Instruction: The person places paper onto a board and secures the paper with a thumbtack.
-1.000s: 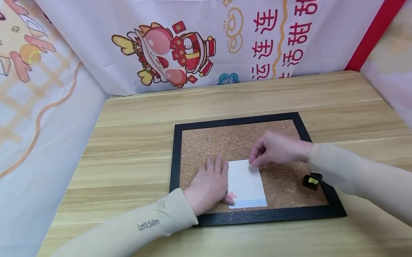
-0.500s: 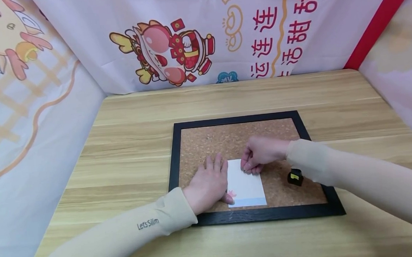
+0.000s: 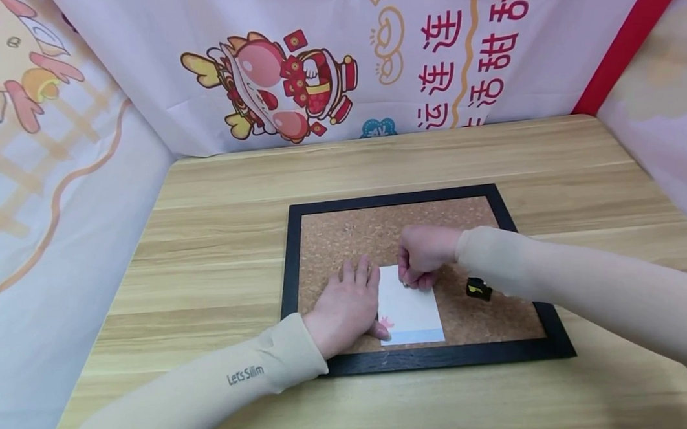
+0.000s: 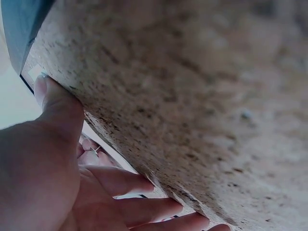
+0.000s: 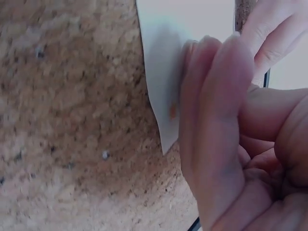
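Observation:
A white sheet of notepaper [image 3: 407, 311] with a pale blue band and a small pink figure lies on a black-framed corkboard [image 3: 489, 323]. My left hand [image 3: 348, 305] rests flat with spread fingers on the cork along the sheet's left edge. Its thumb presses the lower left corner of the paper. Near the sheet's top edge my right hand [image 3: 424, 255] pinches a small shiny pin [image 4: 95, 150], mostly hidden by the fingers. In the right wrist view, the notepaper [image 5: 166, 62] passes beneath the curled right fingers [image 5: 216, 106].
The corkboard lies on a wood-grain table [image 3: 223, 247]. A printed cloth [image 3: 155, 69] hangs behind the table, with more cloth at both sides. A small black device with a yellow mark [image 3: 478, 289] sits under the right wrist, above the board.
My right hand has moved left and slightly inward over the sheet's top edge, its fingers curling more. The black device moved along with the wrist. The left hand and paper have stayed put.

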